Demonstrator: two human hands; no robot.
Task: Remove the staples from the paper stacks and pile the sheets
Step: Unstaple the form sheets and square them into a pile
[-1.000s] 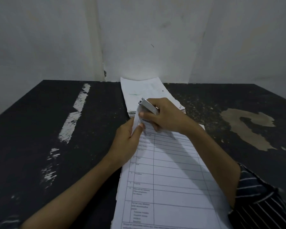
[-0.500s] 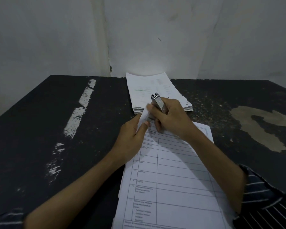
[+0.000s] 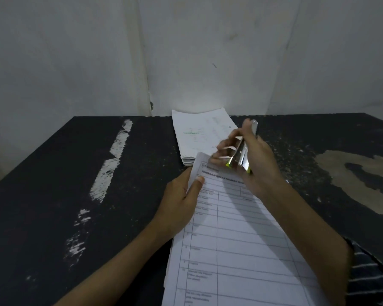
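You are pinching the form stack's [image 3: 241, 250] upper-left corner, mid-frame, with your left hand [image 3: 181, 202], thumb on top. Your right hand [image 3: 259, 166] is curling its fingers round a metal staple tool [image 3: 241, 155] just above. The staple itself isn't visible, so you are probably needing the tip back at that corner next.

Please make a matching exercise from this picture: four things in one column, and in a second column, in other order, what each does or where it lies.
1. left hand
2. right hand
3. pile of sheets
4. tan patch

a. at the far edge of the table
b. holds a metal tool
c. on the table top, right in the picture
d. pinches the printed form's upper left corner

Pairs: 1-d, 2-b, 3-a, 4-c
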